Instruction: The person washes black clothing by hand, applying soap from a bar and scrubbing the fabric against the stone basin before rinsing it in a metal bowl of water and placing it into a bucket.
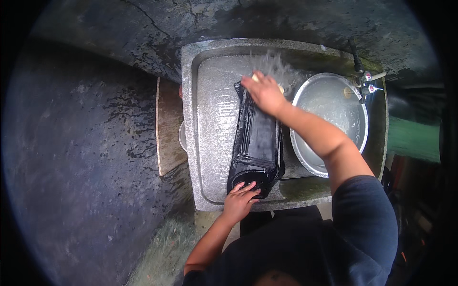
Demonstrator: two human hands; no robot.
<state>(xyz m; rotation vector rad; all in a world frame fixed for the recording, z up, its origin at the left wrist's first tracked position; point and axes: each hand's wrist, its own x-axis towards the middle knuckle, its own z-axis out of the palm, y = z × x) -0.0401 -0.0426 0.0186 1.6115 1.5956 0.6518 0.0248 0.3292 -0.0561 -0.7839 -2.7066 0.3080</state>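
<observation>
A long, wet black plastic housing lies lengthwise in a grey stone sink, with a round recess at its near end. My left hand grips that near end, its fingers spread over the rim of the recess. At the far end, my right hand is closed over a pale scrubber, possibly a brush, mostly hidden under the palm and fingers. Water sprays past the fingertips towards the sink's back wall.
A round metal basin of cloudy water stands in the sink's right side, below a two-handled tap. A brown board and part of a pale round container show left of the sink. A dark, cracked wall rises behind.
</observation>
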